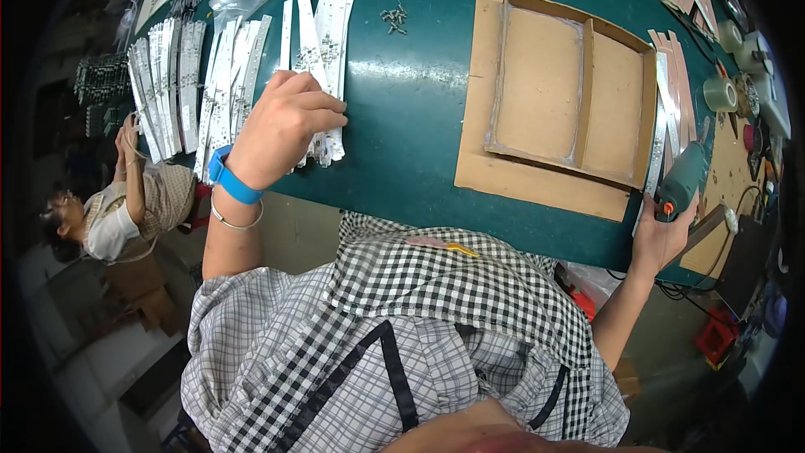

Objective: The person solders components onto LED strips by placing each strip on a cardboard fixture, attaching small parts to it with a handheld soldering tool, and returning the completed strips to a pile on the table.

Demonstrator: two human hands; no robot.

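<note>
picking step: your left hand [281, 130] fingers curled on white strips [323, 59]; right hand [662, 235] fingers wrapped round green driver [683, 178]. next likely: lift one strip cleanly, carry to cardboard tray [570, 88].

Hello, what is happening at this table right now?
A person at a dark green table has the left hand on a pile of white LED strips. The right hand grips a green electric screwdriver beside a shallow cardboard tray. Loose screws lie farther back. Another person works at the left.
</note>
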